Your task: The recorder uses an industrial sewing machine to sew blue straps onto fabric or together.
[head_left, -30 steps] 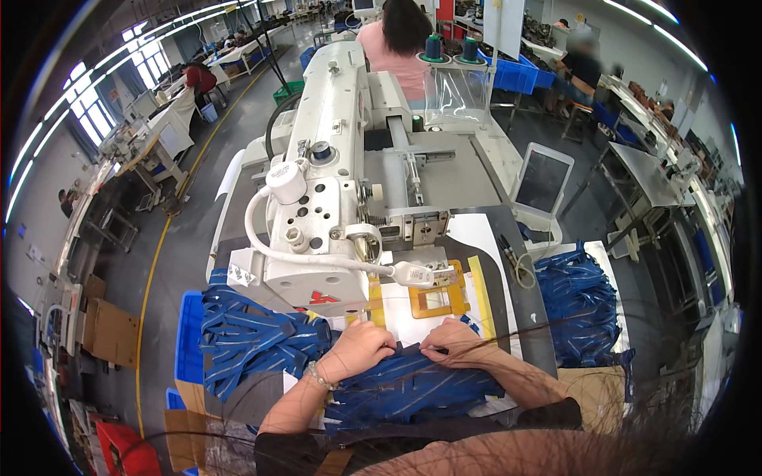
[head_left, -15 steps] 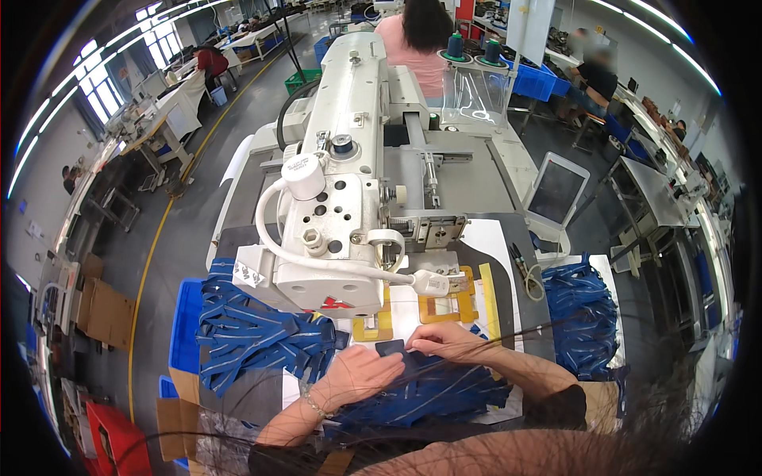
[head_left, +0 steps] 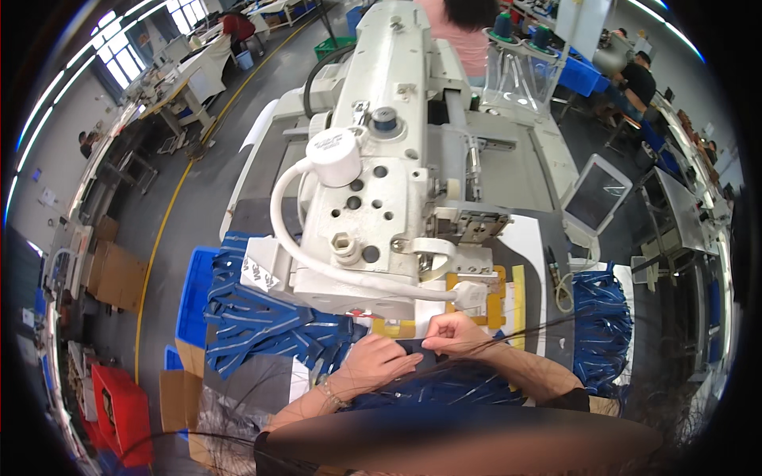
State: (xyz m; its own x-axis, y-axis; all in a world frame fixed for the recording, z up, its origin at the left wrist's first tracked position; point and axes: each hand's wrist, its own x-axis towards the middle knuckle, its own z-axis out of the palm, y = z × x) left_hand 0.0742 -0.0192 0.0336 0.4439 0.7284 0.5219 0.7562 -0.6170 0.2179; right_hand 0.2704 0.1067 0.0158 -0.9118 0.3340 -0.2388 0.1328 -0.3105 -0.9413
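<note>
Just in front of an industrial sewing machine [head_left: 373,214], both my hands are at a dark navy fabric piece [head_left: 413,346]. My right hand [head_left: 456,335] pinches its right side between thumb and fingers. My left hand [head_left: 377,365] has its fingers together and curled at the piece's near left side; its thumb is hidden. Beneath both hands lies a heap of blue striped fabric strips [head_left: 444,390], partly covered by my arms. Beyond my hands are yellow clamp plates [head_left: 394,328] under the machine head, whose needle area is hidden.
A pile of blue strips [head_left: 278,321] lies left of the machine head, beside a blue bin [head_left: 190,309]. Another bundle [head_left: 602,329] sits at the right. A tilted screen [head_left: 597,194] and thread cones [head_left: 502,28] stand beyond. A person in pink [head_left: 456,40] is behind the machine.
The view has shifted, so the machine appears further right and higher. My hands stay at the navy piece, and my left fingers are now more curled in toward it.
</note>
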